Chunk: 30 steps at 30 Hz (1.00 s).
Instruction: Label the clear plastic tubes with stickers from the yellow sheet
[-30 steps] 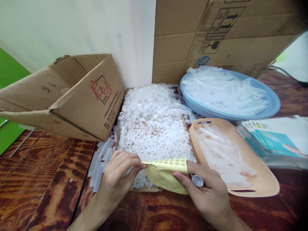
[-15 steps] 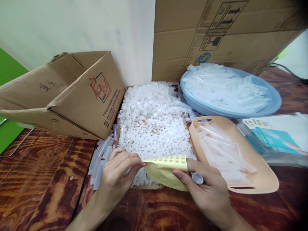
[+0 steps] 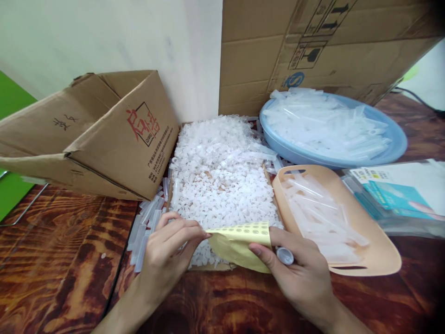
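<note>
A yellow sheet of round stickers (image 3: pixel 239 250) is stretched between my hands, its dotted edge curled over along the top. My left hand (image 3: pixel 174 248) pinches the sheet's left corner between thumb and fingertips. On the other side, my right hand (image 3: pixel 299 269) grips the right end, thumb in front and fingers behind. A clear plastic tube (image 3: pixel 285 256) also sits in the right hand, its round end poking out by the fingers. Under and behind the sheet lies a shallow box of small white plastic caps (image 3: pixel 225 195).
Clear tubes fill a blue basin (image 3: pixel 396 139) at the back right and partly fill a peach tray (image 3: pixel 382 260). An open carton (image 3: pixel 121 144) leans at left, with loose tubes (image 3: pixel 142 236) beside it. Packaged bags (image 3: pixel 403 195) lie far right, before a large cardboard box (image 3: pixel 257 55).
The view has shifted very slightly. Both hands keep the same hold on the sticker sheet, with hardly any movement.
</note>
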Each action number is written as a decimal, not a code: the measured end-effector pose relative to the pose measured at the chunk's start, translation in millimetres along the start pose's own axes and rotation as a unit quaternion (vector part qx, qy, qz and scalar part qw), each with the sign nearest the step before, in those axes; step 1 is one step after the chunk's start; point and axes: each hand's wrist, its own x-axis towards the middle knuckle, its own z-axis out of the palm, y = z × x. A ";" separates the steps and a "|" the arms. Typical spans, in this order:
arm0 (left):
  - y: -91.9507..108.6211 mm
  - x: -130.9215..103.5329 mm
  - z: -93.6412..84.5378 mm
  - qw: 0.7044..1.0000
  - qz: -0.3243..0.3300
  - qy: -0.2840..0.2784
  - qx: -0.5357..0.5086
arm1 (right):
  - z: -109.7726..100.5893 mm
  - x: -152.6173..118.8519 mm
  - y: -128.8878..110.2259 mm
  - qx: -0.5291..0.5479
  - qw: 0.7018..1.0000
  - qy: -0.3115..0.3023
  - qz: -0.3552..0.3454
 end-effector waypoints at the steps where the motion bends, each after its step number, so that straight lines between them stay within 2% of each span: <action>1: 0.1 0.0 0.0 1.000 0.001 0.002 0.001 | 0.1 -0.2 0.2 -0.001 1.000 -0.001 0.000; 20: 0.5 -0.6 -1.3 1.000 -0.003 0.005 0.003 | -0.4 0.0 -1.3 -0.006 1.000 0.001 -0.004; 30: 0.9 -5.3 -4.9 0.998 0.045 0.023 0.044 | -0.8 -1.5 -2.5 -0.002 1.000 0.005 0.024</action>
